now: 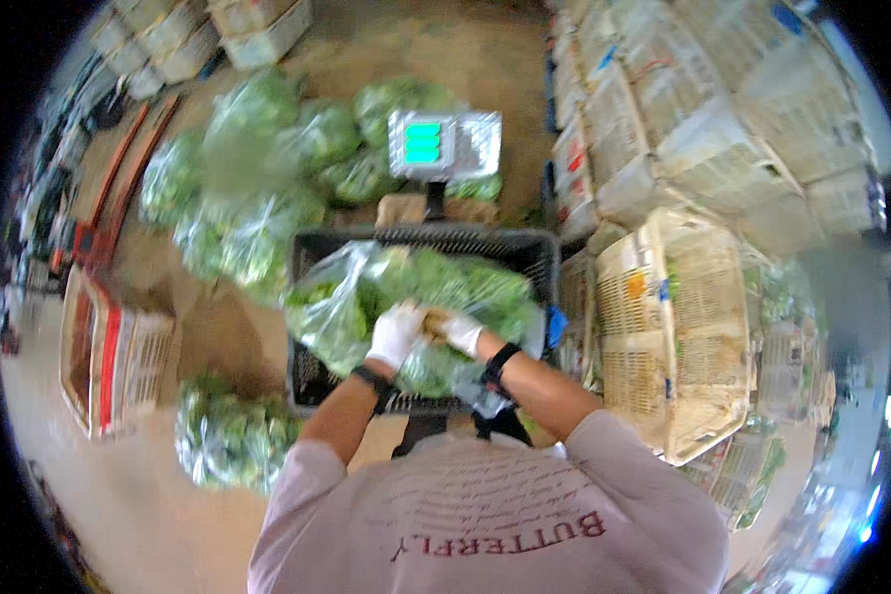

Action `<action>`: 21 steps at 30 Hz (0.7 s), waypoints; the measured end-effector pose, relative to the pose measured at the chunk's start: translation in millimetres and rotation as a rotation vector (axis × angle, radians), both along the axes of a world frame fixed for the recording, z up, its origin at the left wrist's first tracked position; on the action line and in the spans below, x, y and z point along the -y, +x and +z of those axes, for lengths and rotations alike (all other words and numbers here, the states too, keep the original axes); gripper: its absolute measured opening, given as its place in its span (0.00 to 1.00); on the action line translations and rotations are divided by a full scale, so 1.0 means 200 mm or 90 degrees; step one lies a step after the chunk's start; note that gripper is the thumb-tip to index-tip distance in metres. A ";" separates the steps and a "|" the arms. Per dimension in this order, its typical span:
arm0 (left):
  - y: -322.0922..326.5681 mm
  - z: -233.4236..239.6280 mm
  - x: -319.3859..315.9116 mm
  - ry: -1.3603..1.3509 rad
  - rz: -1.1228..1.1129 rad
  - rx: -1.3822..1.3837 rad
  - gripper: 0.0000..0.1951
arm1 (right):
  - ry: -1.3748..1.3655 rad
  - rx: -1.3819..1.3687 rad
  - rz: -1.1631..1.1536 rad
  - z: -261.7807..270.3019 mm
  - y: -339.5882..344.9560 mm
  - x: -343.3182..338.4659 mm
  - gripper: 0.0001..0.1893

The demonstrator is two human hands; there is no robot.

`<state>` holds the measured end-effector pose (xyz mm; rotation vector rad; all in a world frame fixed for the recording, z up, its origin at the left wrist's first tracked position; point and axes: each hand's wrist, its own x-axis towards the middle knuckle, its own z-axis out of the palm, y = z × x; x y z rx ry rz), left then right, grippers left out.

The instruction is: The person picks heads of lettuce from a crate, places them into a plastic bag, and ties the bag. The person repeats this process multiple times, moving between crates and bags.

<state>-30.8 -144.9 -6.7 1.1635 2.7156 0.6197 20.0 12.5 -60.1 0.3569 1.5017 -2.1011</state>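
Note:
In a black plastic crate [297, 371] before me lies a large clear plastic bag of leafy green vegetables [475, 286]. My left hand [396, 334] and my right hand [462, 332], both in white gloves, meet over the middle of the bag. Between their fingers is a small brownish-yellow thing [436, 324], too blurred to name, and both hands grip it. The bag's loose clear plastic [341, 278] bunches up left of my left hand. Beyond the crate's far rim stands a scale's display head [482, 145] with a lit green readout.
Several filled vegetable bags [260, 230] sit on the floor at far left; another bag [230, 438] lies near left. A white-and-red crate [137, 356] stands at left, by red pallet-jack forks [122, 178]. At right are a dirty cream crate [631, 334] and stacked crates [713, 134].

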 end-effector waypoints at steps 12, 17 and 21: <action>0.13 0.01 0.13 0.105 0.083 -0.081 0.05 | 0.869 -0.477 0.258 0.42 -0.12 0.05 0.07; 0.29 -0.22 0.25 -0.051 0.041 0.000 0.07 | 1.000 -0.218 0.430 0.28 -0.23 -0.09 0.08; 0.23 0.22 0.26 0.163 0.098 0.042 0.28 | 1.032 -0.341 0.032 0.46 0.00 -0.08 0.28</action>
